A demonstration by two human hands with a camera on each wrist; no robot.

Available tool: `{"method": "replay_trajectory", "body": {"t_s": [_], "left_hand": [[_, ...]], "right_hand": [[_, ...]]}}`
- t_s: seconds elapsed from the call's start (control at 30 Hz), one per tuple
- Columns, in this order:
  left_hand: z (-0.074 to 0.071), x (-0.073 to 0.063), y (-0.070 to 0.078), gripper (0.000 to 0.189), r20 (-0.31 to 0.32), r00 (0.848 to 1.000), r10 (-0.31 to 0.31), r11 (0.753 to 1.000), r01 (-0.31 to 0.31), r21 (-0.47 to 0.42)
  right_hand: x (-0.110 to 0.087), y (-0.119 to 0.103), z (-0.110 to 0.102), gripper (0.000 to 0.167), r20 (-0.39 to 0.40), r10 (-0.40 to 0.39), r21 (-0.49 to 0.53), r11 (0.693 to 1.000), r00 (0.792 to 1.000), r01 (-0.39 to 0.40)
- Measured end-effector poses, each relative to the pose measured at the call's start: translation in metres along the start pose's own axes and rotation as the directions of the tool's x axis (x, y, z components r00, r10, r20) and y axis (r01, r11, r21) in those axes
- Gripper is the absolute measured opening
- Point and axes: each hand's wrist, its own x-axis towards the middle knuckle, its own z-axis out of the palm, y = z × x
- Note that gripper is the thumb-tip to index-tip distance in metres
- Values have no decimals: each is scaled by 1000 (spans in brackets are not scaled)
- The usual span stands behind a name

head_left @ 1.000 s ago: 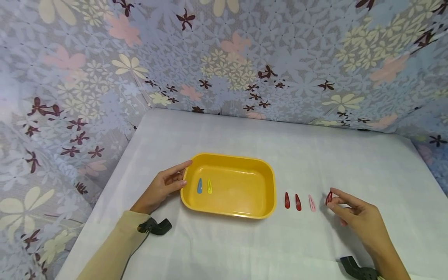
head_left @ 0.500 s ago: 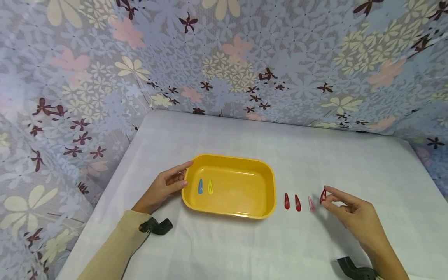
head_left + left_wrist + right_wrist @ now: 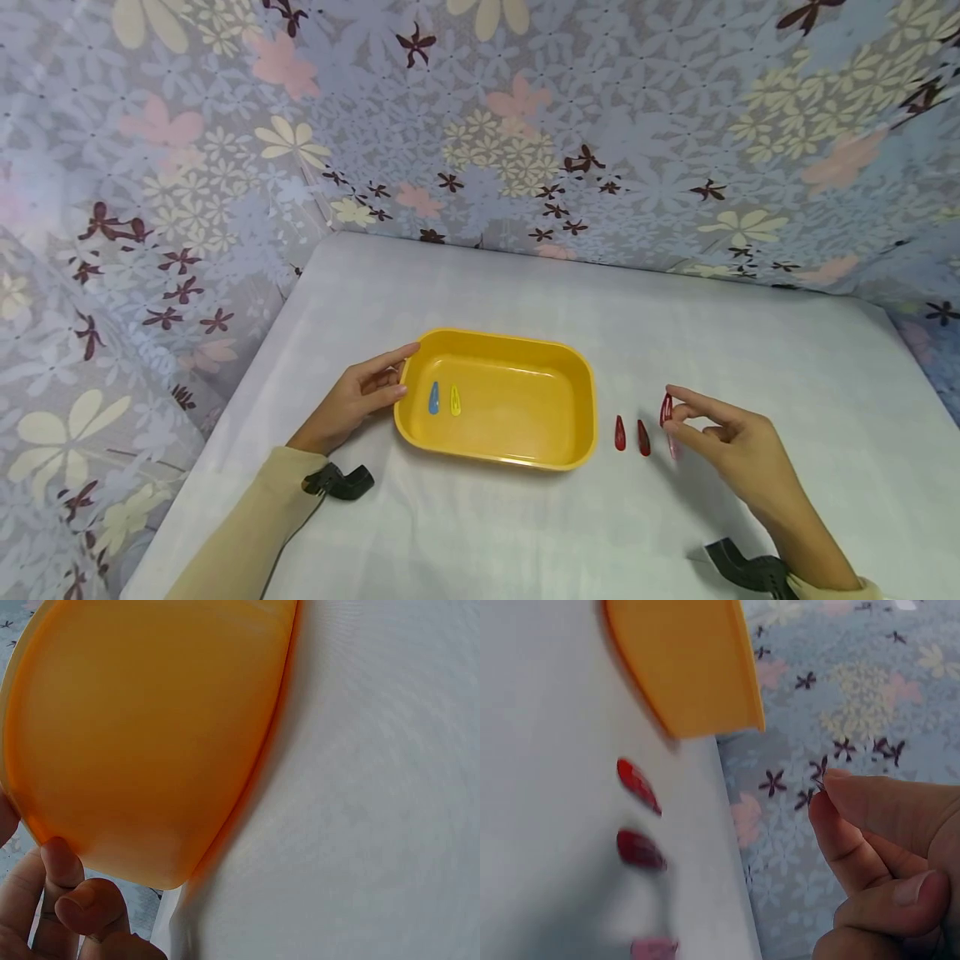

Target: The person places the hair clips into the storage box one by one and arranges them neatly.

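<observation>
One red hair clip (image 3: 666, 410) raised over the bench (image 3: 480, 533), clamped near-upright between the thumb and forefinger of the right hand (image 3: 742, 457). Remaining fingers on that hand bent in toward the palm. In the right wrist view, thumb and forefinger tips nearly together, with a thin sliver of something dark between, too small to make out. Close by in the head view, a pink clip (image 3: 673, 449) on the bench, partly covered by the right hand; cannot tell whether directly beneath the raised clip or a little to one side. Farther left, a second red clip (image 3: 643, 437) and a third red clip (image 3: 620, 433), roughly parallel and apart, the third just beside the right end of a yellow tray (image 3: 517, 408). Inside the tray, on the floor near the left end, a blue clip (image 3: 434, 398) and a yellow clip (image 3: 455, 401), side by side with a small gap. At that same end, the left hand (image 3: 354, 404) on the rim, fingers apart, forefinger at the far corner and thumb nearer. Around the left forearm, a beige sleeve (image 3: 262, 500); behind everything, a flower-patterned backdrop (image 3: 510, 150).
</observation>
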Motion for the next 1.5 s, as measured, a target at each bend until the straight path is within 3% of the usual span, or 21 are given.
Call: {"method": "replay_trajectory", "body": {"t_s": [0.27, 0.77, 1.5], "left_hand": [[0, -1, 2, 58, 1, 1000, -9, 1000, 9, -20], [-1, -1, 0, 57, -9, 1000, -5, 1000, 5, 0], [0, 1, 2, 58, -4, 1000, -24, 1000, 24, -17]], "right_hand": [[3, -14, 8, 50, 39, -64, 63, 996, 997, 62], [9, -37, 20, 52, 140, -9, 80, 997, 990, -2], [29, -70, 46, 53, 309, -3, 68, 998, 951, -18]]}}
